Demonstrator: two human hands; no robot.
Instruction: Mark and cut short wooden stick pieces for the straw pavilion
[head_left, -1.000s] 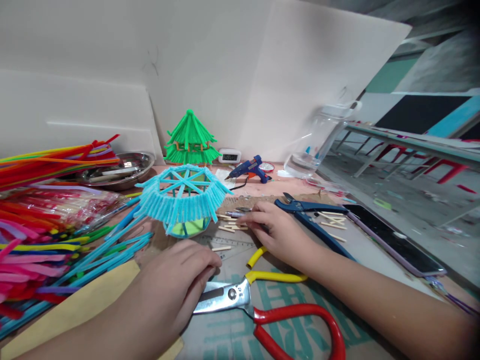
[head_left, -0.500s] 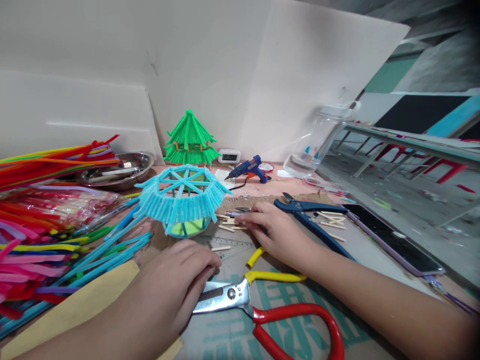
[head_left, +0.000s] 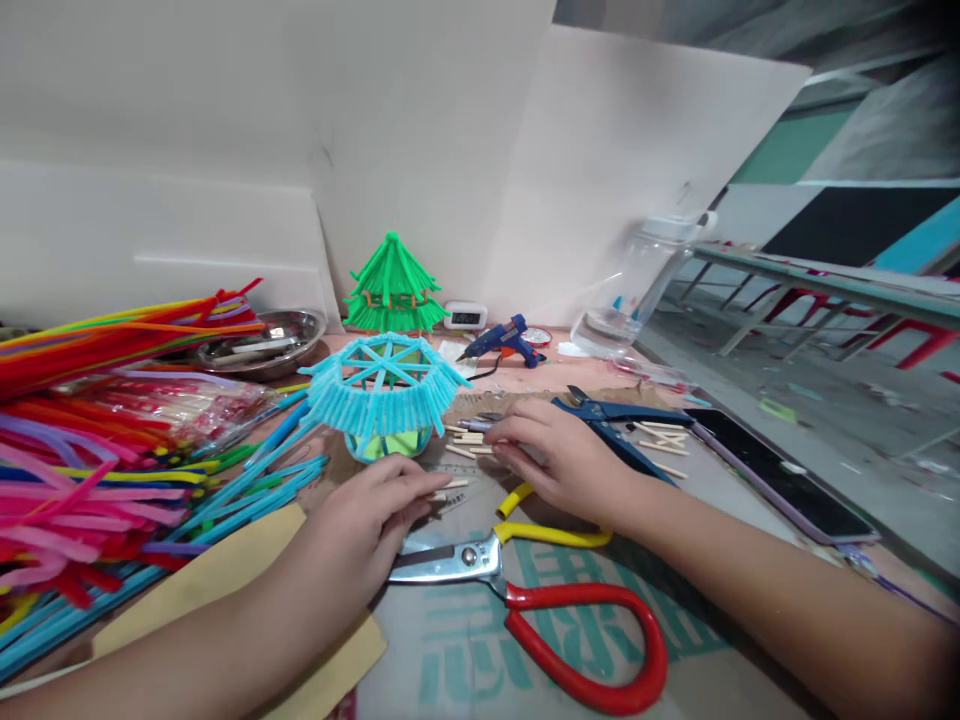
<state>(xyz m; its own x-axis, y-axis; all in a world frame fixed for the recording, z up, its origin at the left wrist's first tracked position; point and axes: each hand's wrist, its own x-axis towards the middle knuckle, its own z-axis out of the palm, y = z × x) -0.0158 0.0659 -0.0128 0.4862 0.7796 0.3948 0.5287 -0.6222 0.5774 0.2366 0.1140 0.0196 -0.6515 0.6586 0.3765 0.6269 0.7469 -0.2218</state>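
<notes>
My left hand (head_left: 379, 510) rests on the board with its fingers closed at the end of a short wooden stick (head_left: 457, 484). Under those fingers lies a clear ruler (head_left: 459, 500), partly hidden. My right hand (head_left: 555, 455) hovers by a small pile of cut sticks (head_left: 469, 438), thumb and fingers bent but apart, with nothing visible between them. Large scissors (head_left: 469, 556) with red and yellow handles lie between my forearms. Just behind my left hand stands a round model with a blue pipe-cleaner roof (head_left: 386, 385).
A green roofed model (head_left: 394, 285), a small white clock (head_left: 465, 316) and a blue glue gun (head_left: 502, 338) stand at the back. Pipe cleaners (head_left: 90, 500) crowd the left. To the right are blue-handled cutters (head_left: 619, 440), a phone (head_left: 776, 475) and a water bottle (head_left: 634, 290).
My left hand has moved forward, its fingertips now at the wooden stick. My right hand stays beside the pile. The camera view has shifted slightly.
</notes>
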